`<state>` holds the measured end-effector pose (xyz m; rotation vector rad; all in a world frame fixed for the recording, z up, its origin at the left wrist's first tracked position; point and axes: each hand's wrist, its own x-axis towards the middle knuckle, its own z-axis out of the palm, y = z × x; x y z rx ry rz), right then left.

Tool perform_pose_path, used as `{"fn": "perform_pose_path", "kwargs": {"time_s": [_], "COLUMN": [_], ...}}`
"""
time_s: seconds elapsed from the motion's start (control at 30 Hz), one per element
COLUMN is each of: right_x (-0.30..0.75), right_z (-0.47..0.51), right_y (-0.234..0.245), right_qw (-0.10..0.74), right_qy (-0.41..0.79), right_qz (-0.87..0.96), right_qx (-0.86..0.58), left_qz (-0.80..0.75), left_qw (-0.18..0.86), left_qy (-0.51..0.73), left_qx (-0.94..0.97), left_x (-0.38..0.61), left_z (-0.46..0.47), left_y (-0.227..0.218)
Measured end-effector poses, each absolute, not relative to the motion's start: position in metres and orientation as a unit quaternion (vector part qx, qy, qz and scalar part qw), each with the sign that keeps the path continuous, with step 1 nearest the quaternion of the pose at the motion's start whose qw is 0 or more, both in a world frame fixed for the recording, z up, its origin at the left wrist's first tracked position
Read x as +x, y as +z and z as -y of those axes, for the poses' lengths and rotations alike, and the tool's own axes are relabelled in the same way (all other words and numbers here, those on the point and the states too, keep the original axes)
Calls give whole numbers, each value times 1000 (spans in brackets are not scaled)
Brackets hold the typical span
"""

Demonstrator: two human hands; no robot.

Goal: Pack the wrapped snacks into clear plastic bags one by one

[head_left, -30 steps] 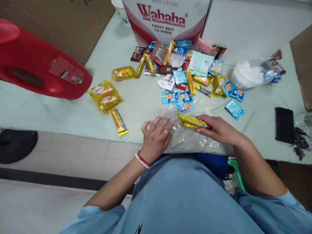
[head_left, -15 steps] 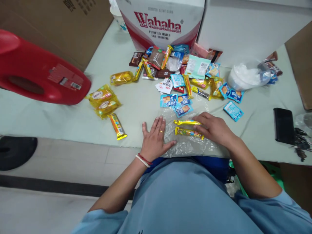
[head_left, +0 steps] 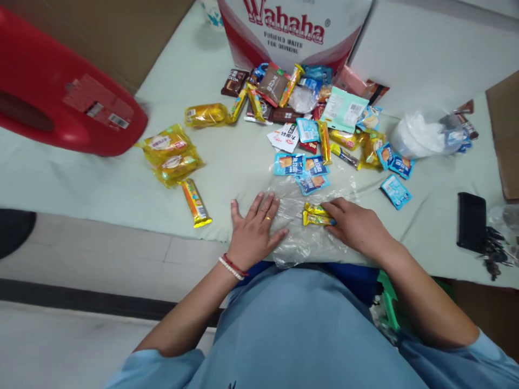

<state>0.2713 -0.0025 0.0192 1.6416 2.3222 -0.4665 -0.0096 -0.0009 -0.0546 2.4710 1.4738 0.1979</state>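
My left hand lies flat with fingers spread on the left edge of a clear plastic bag at the table's near edge. My right hand rests on the bag's right side, its fingers laid over two yellow snack bars that lie side by side on the bag. Whether the fingers grip the bars or only press them down is unclear. Blue snack packets lie just beyond the bag.
A heap of mixed snack packets sits before a Wahaha carton. Yellow packets and a yellow bar lie to the left, near a red container. A white bag, black phone and keys are right.
My right hand has lowered the two yellow bars onto the bag and slid them together under its fingers. My left hand has flattened on the bag's edge.
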Motion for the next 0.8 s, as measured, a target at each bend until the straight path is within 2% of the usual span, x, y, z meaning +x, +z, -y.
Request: {"fn": "perform_pose_path", "kwargs": {"time_s": [0.3, 0.57, 0.8], "right_x": [314, 278, 281], "right_z": [-2, -27, -4], "right_y": [37, 49, 30], "right_qw": [140, 120, 193], "right_qy": [-144, -124, -151], "right_qz": [-800, -831, -779], "right_qx": [565, 529, 577], "left_qz": [-484, -486, -475], "left_qw": [145, 146, 158], "left_qy": [69, 70, 66], "left_qx": [860, 859, 863], "left_x": [-15, -16, -18], "left_z": [-2, -2, -3], "left_y": [-58, -58, -56]}}
